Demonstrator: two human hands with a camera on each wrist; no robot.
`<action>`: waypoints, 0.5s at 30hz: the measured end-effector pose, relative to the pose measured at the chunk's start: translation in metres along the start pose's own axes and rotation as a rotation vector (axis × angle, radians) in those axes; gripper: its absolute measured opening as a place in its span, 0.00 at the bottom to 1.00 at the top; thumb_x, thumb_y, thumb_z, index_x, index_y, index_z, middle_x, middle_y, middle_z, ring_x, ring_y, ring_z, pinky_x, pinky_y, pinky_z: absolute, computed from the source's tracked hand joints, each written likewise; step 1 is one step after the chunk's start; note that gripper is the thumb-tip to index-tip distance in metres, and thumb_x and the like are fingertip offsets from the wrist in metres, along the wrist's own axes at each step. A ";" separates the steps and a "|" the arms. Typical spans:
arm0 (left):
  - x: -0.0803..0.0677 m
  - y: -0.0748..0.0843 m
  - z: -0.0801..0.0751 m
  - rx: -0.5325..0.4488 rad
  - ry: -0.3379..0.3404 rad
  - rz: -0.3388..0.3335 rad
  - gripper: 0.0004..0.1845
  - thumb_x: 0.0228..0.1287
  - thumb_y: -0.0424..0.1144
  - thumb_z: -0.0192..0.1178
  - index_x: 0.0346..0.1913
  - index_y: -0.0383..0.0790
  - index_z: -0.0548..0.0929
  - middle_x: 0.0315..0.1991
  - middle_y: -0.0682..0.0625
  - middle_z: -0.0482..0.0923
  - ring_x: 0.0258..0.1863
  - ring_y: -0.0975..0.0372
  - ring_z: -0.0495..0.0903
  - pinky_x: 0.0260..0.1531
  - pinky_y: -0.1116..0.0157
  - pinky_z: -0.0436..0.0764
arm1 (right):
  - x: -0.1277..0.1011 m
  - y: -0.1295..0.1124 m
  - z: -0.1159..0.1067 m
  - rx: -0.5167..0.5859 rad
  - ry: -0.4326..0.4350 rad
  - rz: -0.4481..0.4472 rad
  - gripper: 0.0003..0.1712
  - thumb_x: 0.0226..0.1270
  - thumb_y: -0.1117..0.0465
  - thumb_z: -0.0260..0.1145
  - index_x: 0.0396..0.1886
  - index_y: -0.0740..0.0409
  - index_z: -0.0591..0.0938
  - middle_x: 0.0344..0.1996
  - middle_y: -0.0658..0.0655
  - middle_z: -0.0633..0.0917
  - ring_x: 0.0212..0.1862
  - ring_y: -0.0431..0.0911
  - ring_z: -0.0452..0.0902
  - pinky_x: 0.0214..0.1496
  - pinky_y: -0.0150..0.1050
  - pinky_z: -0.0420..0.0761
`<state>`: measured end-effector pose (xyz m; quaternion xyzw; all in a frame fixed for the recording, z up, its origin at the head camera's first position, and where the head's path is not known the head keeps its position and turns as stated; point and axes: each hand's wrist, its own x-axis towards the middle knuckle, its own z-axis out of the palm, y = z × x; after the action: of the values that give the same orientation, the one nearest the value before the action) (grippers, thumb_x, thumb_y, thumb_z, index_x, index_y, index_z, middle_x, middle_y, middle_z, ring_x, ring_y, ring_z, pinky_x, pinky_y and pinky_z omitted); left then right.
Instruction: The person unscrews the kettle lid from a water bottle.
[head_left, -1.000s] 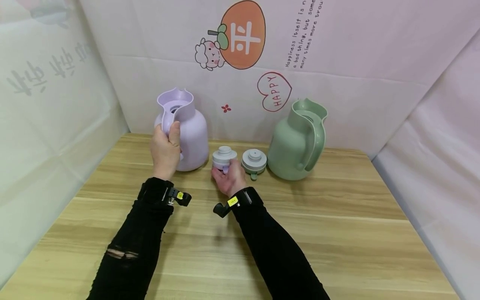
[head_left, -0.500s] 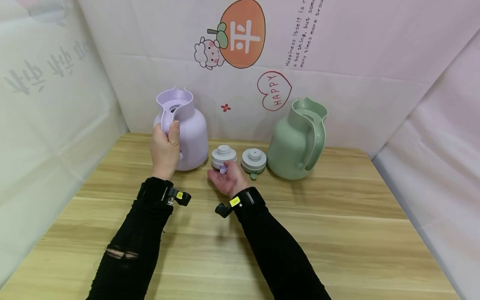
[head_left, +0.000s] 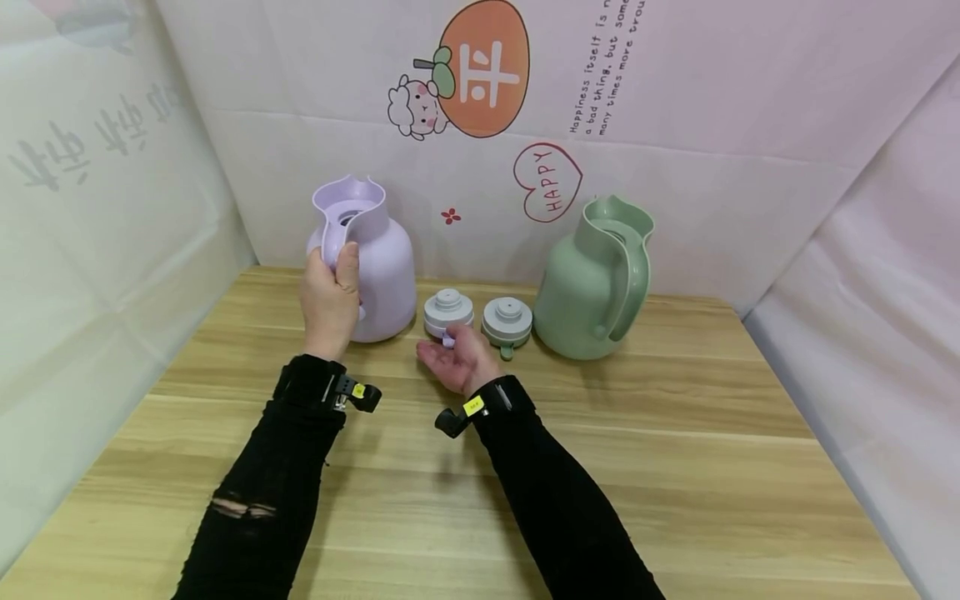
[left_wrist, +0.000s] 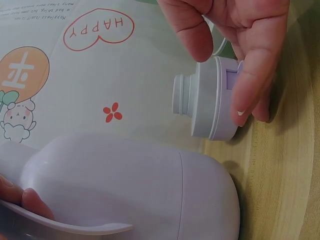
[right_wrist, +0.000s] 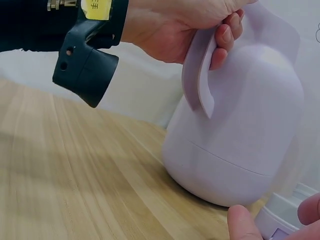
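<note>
My left hand (head_left: 330, 304) grips the handle of a lavender thermos jug (head_left: 386, 275), which stands upright at the back left. Its mouth shows a dark opening. Right of the jug, a grey and lavender stopper lid (head_left: 448, 308) sits on the table with its narrow plug upward. My right hand (head_left: 459, 362) is at the front of that lid, palm turned up and fingers loose, close to its small lavender tab (left_wrist: 231, 79). Whether the fingertips touch the lid is unclear. In the right wrist view, the left fingers (right_wrist: 225, 37) wrap round the jug's handle (right_wrist: 200, 75).
A second grey stopper lid (head_left: 507, 321) with a green tab stands just right of the first. Beside it is a green thermos jug (head_left: 588, 283), handle toward the front right. Behind them a printed cloth (head_left: 675, 208) hangs at the wooden table's (head_left: 675, 467) back edge.
My right hand has drawn back slightly from the lavender-tabbed lid and its fingers have loosened. The left hand and the lavender jug stay in place.
</note>
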<state>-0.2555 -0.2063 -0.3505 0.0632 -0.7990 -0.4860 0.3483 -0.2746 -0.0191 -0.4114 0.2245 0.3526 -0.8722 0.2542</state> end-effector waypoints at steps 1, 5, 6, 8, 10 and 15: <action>0.000 0.000 0.000 0.001 -0.001 0.000 0.31 0.81 0.58 0.51 0.53 0.26 0.76 0.31 0.42 0.77 0.18 0.69 0.73 0.19 0.73 0.73 | 0.000 0.000 0.000 -0.010 -0.001 -0.002 0.30 0.86 0.59 0.47 0.80 0.66 0.56 0.68 0.75 0.72 0.70 0.59 0.73 0.71 0.46 0.76; -0.001 0.000 -0.001 0.001 -0.007 -0.007 0.32 0.80 0.59 0.51 0.53 0.27 0.76 0.30 0.43 0.77 0.19 0.66 0.74 0.20 0.71 0.73 | -0.002 0.001 -0.001 -0.044 0.000 -0.014 0.29 0.85 0.60 0.48 0.79 0.65 0.57 0.66 0.74 0.73 0.69 0.59 0.74 0.71 0.46 0.77; -0.001 -0.001 -0.001 0.001 -0.008 -0.009 0.32 0.80 0.60 0.50 0.53 0.27 0.76 0.30 0.44 0.77 0.19 0.65 0.74 0.20 0.71 0.73 | -0.001 0.001 -0.002 -0.054 0.003 -0.018 0.29 0.85 0.61 0.48 0.79 0.64 0.58 0.65 0.74 0.74 0.69 0.59 0.74 0.71 0.46 0.77; -0.001 -0.001 0.000 0.002 -0.009 -0.008 0.32 0.80 0.60 0.50 0.53 0.28 0.76 0.30 0.45 0.77 0.19 0.64 0.74 0.20 0.71 0.73 | -0.001 0.002 -0.002 -0.070 0.003 -0.025 0.28 0.85 0.61 0.48 0.79 0.63 0.58 0.65 0.73 0.74 0.69 0.58 0.75 0.71 0.46 0.77; -0.001 -0.002 0.000 0.001 -0.008 -0.005 0.32 0.80 0.61 0.50 0.52 0.28 0.76 0.30 0.45 0.76 0.19 0.64 0.74 0.19 0.71 0.73 | -0.001 0.003 -0.002 -0.079 0.003 -0.033 0.28 0.85 0.61 0.48 0.79 0.63 0.58 0.65 0.73 0.74 0.69 0.58 0.74 0.71 0.46 0.76; -0.001 -0.001 0.000 -0.004 -0.001 0.004 0.32 0.80 0.60 0.51 0.51 0.28 0.76 0.29 0.45 0.76 0.19 0.65 0.74 0.19 0.71 0.73 | 0.000 0.006 0.000 -0.104 -0.018 -0.040 0.29 0.86 0.61 0.46 0.79 0.67 0.57 0.69 0.72 0.71 0.71 0.58 0.71 0.74 0.45 0.73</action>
<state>-0.2549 -0.2064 -0.3521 0.0609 -0.7982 -0.4871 0.3491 -0.2710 -0.0227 -0.4149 0.1960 0.3995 -0.8596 0.2511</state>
